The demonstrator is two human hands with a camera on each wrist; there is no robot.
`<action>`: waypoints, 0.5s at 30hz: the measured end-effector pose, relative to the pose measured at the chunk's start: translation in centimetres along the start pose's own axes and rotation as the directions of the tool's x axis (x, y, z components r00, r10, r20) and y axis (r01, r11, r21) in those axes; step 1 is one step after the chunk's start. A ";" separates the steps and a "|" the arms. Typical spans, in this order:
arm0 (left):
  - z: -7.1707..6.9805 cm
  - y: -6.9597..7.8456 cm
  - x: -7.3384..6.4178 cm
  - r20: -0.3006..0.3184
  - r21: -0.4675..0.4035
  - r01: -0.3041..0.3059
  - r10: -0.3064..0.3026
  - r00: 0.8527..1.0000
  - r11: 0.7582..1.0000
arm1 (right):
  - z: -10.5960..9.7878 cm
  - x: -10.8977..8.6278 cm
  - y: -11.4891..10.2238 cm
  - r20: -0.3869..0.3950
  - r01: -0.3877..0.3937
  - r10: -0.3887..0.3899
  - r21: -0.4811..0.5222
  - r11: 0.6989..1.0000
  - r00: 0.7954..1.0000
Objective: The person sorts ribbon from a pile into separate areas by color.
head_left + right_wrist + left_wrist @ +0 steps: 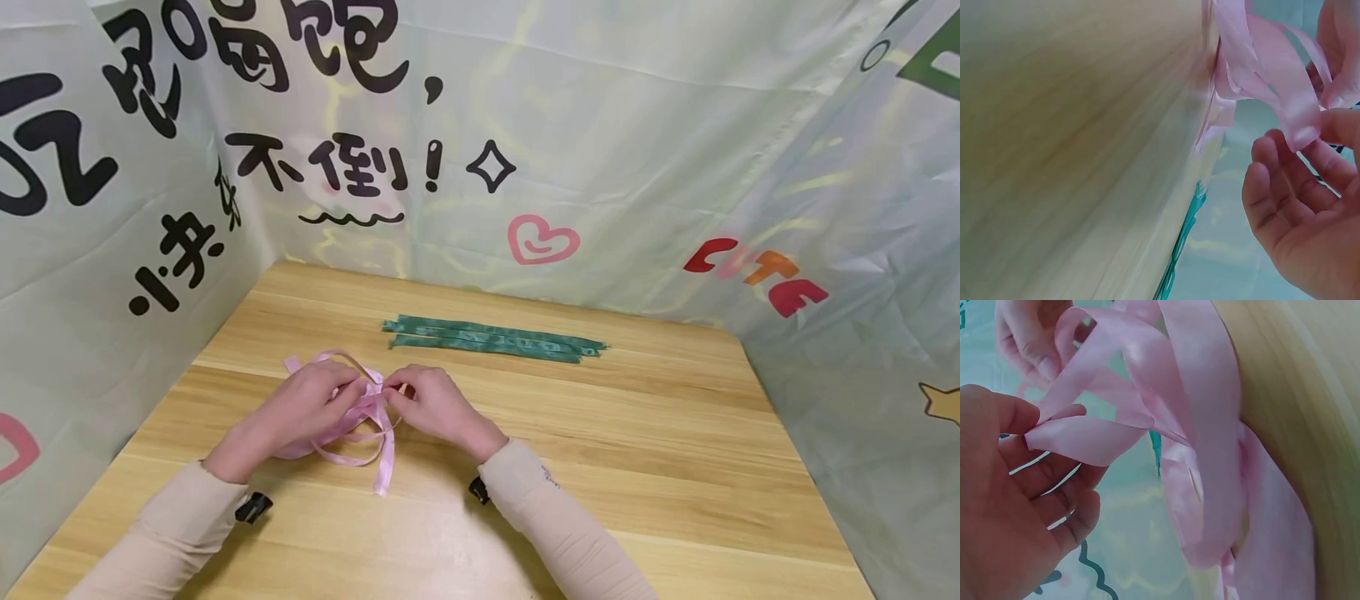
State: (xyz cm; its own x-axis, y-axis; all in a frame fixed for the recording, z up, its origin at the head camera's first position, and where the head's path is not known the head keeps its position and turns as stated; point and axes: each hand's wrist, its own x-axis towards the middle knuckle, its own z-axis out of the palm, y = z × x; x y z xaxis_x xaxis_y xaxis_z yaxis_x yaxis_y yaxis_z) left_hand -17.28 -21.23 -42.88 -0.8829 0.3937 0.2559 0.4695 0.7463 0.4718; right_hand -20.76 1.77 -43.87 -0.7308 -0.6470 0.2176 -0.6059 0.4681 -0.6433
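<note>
Pink ribbon (371,408) near green strips (495,338)

On the cloth wall (637,125) before you, you can read black "不倒!" (362,167) under "饱," (375,71); more to your left stands "快" (192,247), and to your right, in colours, "CUTE" (772,267).

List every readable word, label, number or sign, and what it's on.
"吃饱喝饱," (apparently) on the fabric backdrop, left and back; partly cut off by the frame.
"快乐" on the backdrop's left side, distorted near the corner.
"不倒!" on the backdrop's back side.
"CUTE" on the backdrop, toward the right corner.
Marking on the right sleeve: too small to read.
Pink ribbon, green strips: no readable text.
</note>
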 end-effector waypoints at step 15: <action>0.0 0.9 0.7 -0.140 0.020 -0.080 0.082 0.987 0.997 | -0.2 0.2 -0.4 -0.128 0.003 0.009 0.097 0.995 0.992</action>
State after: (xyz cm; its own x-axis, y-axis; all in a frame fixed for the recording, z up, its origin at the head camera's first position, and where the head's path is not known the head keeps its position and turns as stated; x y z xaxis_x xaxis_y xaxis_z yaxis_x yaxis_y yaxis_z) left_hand -17.49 -20.32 -42.29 -0.8321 0.3745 0.4091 0.5383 0.7228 0.4333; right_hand -20.77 1.58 -43.40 -0.7707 -0.5600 0.3039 -0.5748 0.4055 -0.7107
